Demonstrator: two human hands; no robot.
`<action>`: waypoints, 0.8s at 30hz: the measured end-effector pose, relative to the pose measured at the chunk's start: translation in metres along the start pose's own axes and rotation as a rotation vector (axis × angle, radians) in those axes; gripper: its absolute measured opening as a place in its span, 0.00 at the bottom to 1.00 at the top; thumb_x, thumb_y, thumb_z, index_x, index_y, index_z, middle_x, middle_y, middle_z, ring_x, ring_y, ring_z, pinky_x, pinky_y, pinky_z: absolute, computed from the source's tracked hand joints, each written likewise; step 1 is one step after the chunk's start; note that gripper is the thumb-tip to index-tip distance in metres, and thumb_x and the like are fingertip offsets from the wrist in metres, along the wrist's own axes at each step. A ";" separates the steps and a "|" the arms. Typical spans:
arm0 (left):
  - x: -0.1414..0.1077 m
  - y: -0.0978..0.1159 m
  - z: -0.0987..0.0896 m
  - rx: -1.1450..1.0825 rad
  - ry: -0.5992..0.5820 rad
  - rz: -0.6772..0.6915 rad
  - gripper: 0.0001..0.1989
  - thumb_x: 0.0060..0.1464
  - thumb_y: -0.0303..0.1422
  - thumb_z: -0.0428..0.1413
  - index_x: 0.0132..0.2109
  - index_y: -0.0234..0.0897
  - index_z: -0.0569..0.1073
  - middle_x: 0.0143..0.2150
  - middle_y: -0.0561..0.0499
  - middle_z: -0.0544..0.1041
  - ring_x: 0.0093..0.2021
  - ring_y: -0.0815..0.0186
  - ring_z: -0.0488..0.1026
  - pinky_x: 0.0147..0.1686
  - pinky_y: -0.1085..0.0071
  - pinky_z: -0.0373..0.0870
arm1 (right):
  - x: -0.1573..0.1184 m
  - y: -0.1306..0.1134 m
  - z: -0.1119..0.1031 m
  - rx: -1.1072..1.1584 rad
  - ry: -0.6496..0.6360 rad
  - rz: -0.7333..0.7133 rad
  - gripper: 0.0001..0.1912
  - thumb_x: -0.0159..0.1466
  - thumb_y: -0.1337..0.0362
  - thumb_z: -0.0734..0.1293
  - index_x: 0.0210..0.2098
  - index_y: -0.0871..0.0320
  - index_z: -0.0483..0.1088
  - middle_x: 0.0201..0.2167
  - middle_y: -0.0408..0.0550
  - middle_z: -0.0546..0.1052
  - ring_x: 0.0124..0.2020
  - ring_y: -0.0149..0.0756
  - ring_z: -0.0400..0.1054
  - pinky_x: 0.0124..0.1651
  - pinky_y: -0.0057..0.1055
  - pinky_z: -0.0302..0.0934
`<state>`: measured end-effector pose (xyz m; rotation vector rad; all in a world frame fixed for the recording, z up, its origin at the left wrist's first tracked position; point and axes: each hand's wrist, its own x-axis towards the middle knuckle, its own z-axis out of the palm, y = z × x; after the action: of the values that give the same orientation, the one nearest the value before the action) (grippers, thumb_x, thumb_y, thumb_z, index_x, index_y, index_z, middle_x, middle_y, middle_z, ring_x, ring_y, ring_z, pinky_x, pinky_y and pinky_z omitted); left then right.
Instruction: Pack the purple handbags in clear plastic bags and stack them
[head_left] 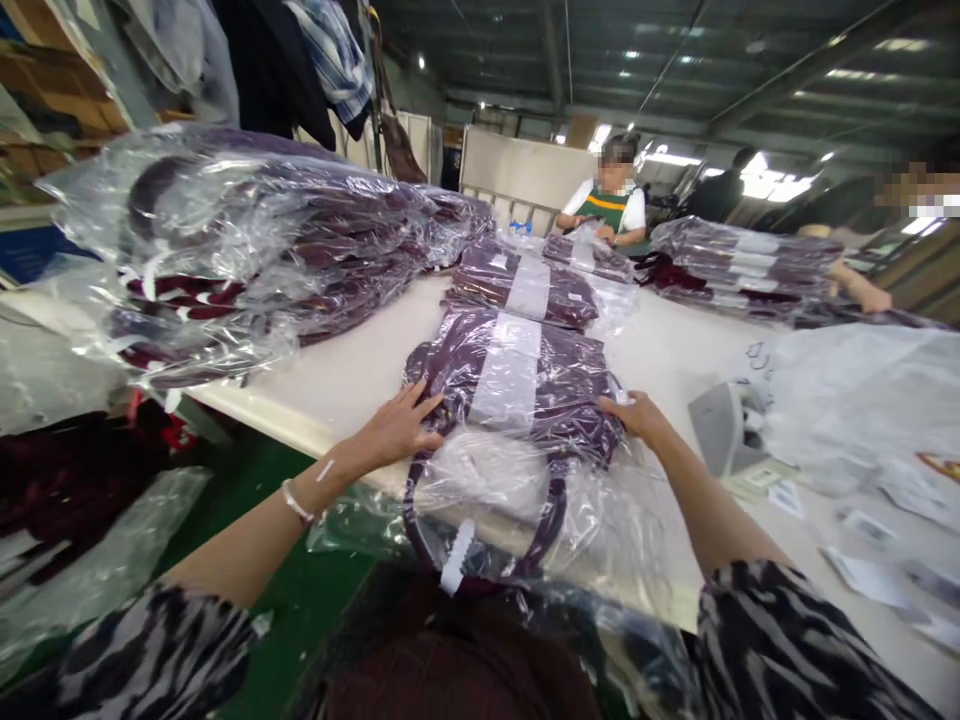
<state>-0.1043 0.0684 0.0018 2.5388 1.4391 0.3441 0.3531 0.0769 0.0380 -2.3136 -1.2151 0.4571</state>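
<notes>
A dark purple item in clear plastic point(570, 375), with a white band across its middle, lies in front of me on the white table. Its looped strap, bearing a white tag point(459, 555), hangs toward me over the table's near edge. My left hand point(409, 425) rests on the left side of the plastic with its fingers spread. At the right edge, my right hand point(634, 412) touches the plastic with thumb and finger; its other fingers are partly hidden, and whether it pinches the film is unclear.
A tall pile of bagged purple items point(300, 230) stands at the left. More bagged items point(750, 265) are stacked back right. A grey dispenser point(720, 425), papers and plastic sheets lie right. Across the table a person point(615, 200) works; another person's hand point(866, 290) is far right.
</notes>
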 end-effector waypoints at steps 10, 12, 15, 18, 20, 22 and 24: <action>-0.202 -0.009 0.027 -0.480 -0.202 -0.289 0.15 0.58 0.46 0.60 0.48 0.45 0.81 0.49 0.46 0.83 0.49 0.53 0.80 0.53 0.59 0.74 | -0.207 0.098 0.005 -0.139 -0.361 -0.826 0.31 0.63 0.51 0.71 0.64 0.48 0.70 0.70 0.48 0.65 0.73 0.52 0.53 0.75 0.55 0.42; -0.207 -0.016 0.035 -0.610 -0.039 -0.464 0.23 0.53 0.51 0.62 0.50 0.41 0.79 0.52 0.43 0.81 0.53 0.49 0.78 0.53 0.58 0.74 | -0.227 0.110 -0.007 -0.029 -0.351 -0.754 0.21 0.63 0.51 0.70 0.54 0.47 0.79 0.60 0.48 0.76 0.66 0.51 0.66 0.72 0.50 0.52; -0.186 -0.027 0.044 -0.831 0.257 -0.611 0.41 0.48 0.57 0.62 0.62 0.35 0.70 0.65 0.35 0.71 0.65 0.46 0.68 0.58 0.55 0.70 | -0.232 0.114 -0.031 0.079 -0.109 -0.459 0.18 0.60 0.44 0.69 0.36 0.50 0.82 0.41 0.49 0.84 0.48 0.52 0.77 0.60 0.44 0.67; -0.161 -0.029 0.049 -1.148 0.247 -0.653 0.44 0.48 0.58 0.63 0.63 0.34 0.68 0.63 0.35 0.73 0.62 0.49 0.71 0.54 0.59 0.72 | -0.237 0.120 -0.038 0.057 0.021 -0.064 0.24 0.55 0.39 0.69 0.34 0.52 0.79 0.33 0.51 0.84 0.40 0.53 0.78 0.50 0.43 0.71; -0.157 -0.025 0.052 -1.324 0.169 -0.664 0.40 0.43 0.55 0.68 0.56 0.33 0.74 0.52 0.39 0.79 0.50 0.55 0.78 0.46 0.65 0.74 | -0.248 0.131 -0.028 0.128 -0.116 0.133 0.25 0.51 0.39 0.73 0.31 0.54 0.78 0.31 0.51 0.83 0.38 0.53 0.78 0.43 0.42 0.73; -0.164 -0.022 0.053 -1.435 0.133 -0.664 0.34 0.38 0.52 0.72 0.46 0.31 0.77 0.40 0.46 0.80 0.35 0.65 0.76 0.35 0.71 0.72 | -0.263 0.142 -0.011 0.324 -0.246 0.251 0.25 0.48 0.41 0.76 0.33 0.55 0.79 0.35 0.51 0.84 0.41 0.51 0.79 0.40 0.38 0.74; -0.178 -0.021 0.049 -1.500 0.148 -0.665 0.29 0.39 0.51 0.72 0.38 0.31 0.77 0.29 0.52 0.75 0.24 0.73 0.66 0.25 0.75 0.64 | -0.275 0.149 0.003 0.566 -0.310 0.316 0.24 0.48 0.44 0.78 0.36 0.55 0.80 0.41 0.51 0.84 0.45 0.48 0.79 0.42 0.35 0.75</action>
<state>-0.1950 -0.0771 -0.0690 0.8295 1.1709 0.9815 0.3003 -0.2239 -0.0289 -1.9738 -0.7073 1.1444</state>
